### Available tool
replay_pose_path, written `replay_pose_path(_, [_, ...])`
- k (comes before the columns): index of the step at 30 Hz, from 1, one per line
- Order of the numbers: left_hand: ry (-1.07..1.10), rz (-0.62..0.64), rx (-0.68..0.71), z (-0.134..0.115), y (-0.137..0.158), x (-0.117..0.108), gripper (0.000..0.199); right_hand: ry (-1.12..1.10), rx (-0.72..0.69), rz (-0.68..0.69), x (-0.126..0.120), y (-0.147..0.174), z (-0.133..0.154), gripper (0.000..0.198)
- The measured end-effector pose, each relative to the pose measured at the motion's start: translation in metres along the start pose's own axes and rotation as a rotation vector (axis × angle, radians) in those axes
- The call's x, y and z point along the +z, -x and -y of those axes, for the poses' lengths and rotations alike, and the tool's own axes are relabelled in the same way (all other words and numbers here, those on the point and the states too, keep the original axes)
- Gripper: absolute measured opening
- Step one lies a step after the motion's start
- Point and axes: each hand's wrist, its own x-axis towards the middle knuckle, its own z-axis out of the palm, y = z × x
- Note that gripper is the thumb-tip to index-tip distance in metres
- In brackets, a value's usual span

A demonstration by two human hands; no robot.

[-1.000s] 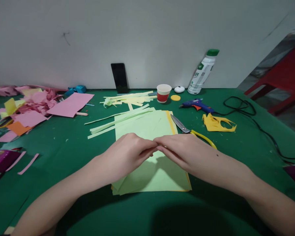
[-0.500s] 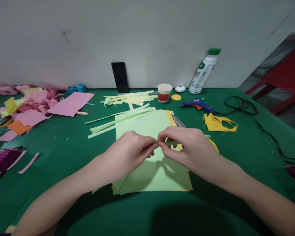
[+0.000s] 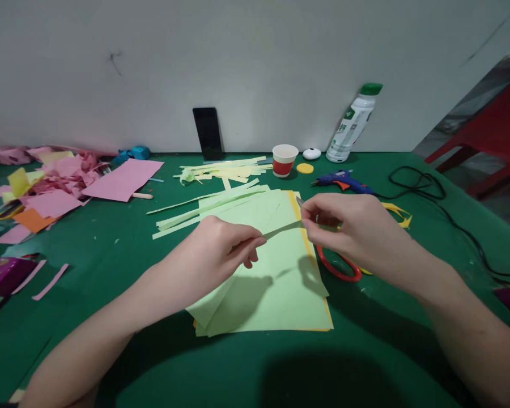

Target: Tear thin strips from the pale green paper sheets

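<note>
Between my two hands a light green paper strip point(image 3: 283, 228) is stretched above a stack of green paper sheets point(image 3: 276, 306). My left hand point(image 3: 227, 246) pinches its left end between thumb and fingers. The right end is pinched by my right hand point(image 3: 351, 224). Scissors with a red handle point(image 3: 344, 276) lie partly under my right hand, most of their blades hidden. More cut green strips point(image 3: 204, 212) rest across the sheets' upper left. Yellow-orange paper point(image 3: 328, 317) shows along the stack's edges.
Behind the stack stand a red-and-white paper cup point(image 3: 284, 161), a phone point(image 3: 208, 133) and a bottle point(image 3: 351, 124). A blue glue gun point(image 3: 344, 181) with a black cord point(image 3: 463, 229) lies right. Pink paper scraps point(image 3: 68, 181) pile up left, near a purple object point(image 3: 4, 283).
My right hand has moved right and up, away from my left, so more of the strip shows between them. The red scissor handle has come into sight.
</note>
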Motion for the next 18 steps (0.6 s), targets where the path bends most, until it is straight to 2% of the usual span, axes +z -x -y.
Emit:
replay_pose_path(6, [0.012,-0.018,-0.014,0.003,0.001,-0.004,0.023,0.093,0.034,-0.051,-0.012,-0.004,-0.018,0.014])
replay_pose_path(9, [0.006,-0.048,-0.036,0.004,0.003,-0.009,0.023,0.172,0.114,-0.096,-0.019,-0.006,-0.030,0.014])
replay_pose_path(12, [0.004,-0.072,-0.058,0.004,0.003,-0.012,0.020,0.138,0.174,-0.178,-0.022,-0.008,-0.034,0.005])
replay_pose_path(15, [0.014,-0.026,-0.075,0.003,0.001,-0.010,0.021,0.098,0.021,-0.237,-0.016,-0.006,-0.025,0.014])
replay_pose_path(18, [0.026,0.038,-0.092,0.001,-0.001,-0.007,0.023,0.078,-0.176,-0.147,-0.004,-0.003,-0.011,0.016])
